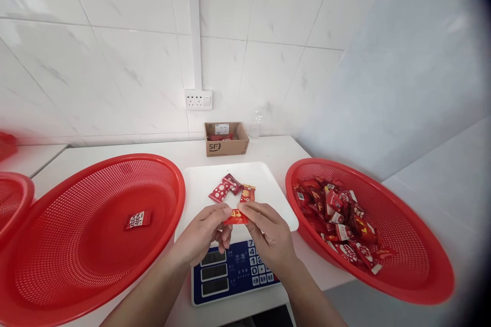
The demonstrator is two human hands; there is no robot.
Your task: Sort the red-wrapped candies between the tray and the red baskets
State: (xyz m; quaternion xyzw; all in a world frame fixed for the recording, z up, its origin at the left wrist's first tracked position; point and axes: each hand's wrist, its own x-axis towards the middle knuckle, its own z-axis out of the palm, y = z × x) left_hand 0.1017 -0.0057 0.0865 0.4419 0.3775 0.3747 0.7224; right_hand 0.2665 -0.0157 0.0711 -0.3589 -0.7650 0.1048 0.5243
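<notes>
Between them, my left hand and my right hand pinch a small red packet with yellow print, one at each end. They hold it above the near part of the weighing scale's white pan. Behind the hands, several wrapped packets lie on that pan: a red one with white dots, a dark red one against it, and a red and gold one. Below the hands shows the scale's blue panel with displays and number keys, partly covered by my fingers.
At left, a large red mesh basket holds one red and white packet. A second red basket at right holds many packets. Behind the scale stand a cardboard box and a clear plastic container; a socket is on the wall.
</notes>
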